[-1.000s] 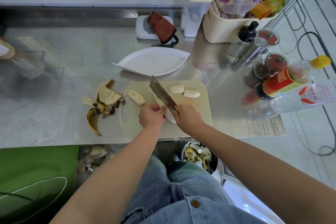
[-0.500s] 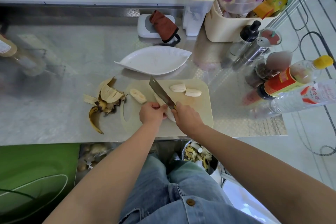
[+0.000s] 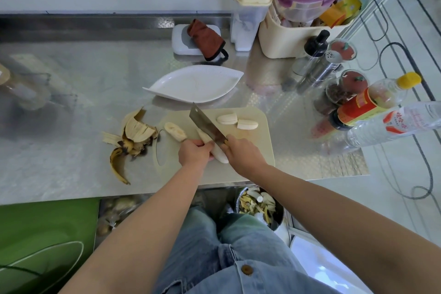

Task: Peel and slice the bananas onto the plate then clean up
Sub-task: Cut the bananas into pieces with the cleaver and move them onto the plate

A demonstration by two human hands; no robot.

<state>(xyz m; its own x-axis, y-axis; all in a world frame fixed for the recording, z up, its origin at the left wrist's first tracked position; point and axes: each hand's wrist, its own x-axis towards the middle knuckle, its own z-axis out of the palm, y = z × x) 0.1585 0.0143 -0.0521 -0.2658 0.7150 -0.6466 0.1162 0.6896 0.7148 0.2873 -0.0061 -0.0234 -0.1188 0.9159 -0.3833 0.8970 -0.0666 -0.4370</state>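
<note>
As the left hand's (image 3: 194, 154) grip closes round a peeled banana (image 3: 220, 156) near the board's (image 3: 259, 148) 6 o'clock edge, the right hand (image 3: 243, 153) clasps the knife (image 3: 205, 125) handle, blade laid across the fruit and pointing toward 11 o'clock. Done well, the cut wants fingertips tucked back from the edge, a straight downward press and even thickness. Two slices (image 3: 226, 118) lie at 1 o'clock on the board and another piece (image 3: 175, 131) at 9 o'clock. The plate (image 3: 195, 83), at 12 o'clock on the tabletop (image 3: 71, 126), holds none, and the peel (image 3: 133, 136) lies off the board at 9 o'clock. Against a second ago, hands and blade have barely moved and no new slice has fallen.
</note>
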